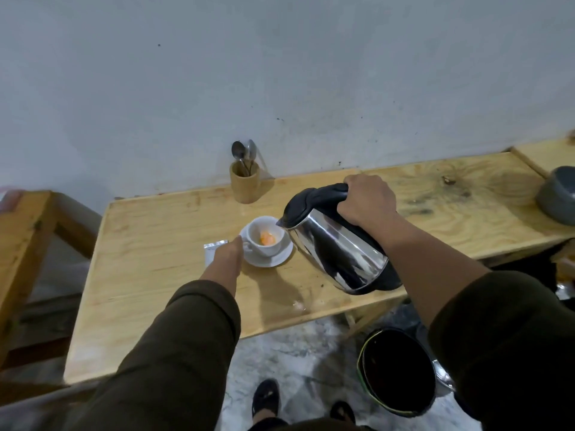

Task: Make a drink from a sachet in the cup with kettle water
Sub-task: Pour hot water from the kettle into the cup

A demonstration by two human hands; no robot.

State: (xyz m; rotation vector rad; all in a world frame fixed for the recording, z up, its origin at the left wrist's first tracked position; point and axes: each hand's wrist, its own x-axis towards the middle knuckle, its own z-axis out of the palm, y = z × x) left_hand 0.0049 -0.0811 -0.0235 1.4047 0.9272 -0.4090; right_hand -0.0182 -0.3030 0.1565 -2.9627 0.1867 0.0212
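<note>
R hand [367, 200] tips kettle [339, 244] w/ cup [266, 239] on wood table [149, 275].

The cup [265, 239] stands on a saucer [270, 259] mid-surface [149, 275]. A sachet [212, 251] lies just left of it, the kettle [334, 244] tilts at its right. A spoon holder [244, 181] sits at the back edge, a bowl [557, 197] near the right edge.
</note>
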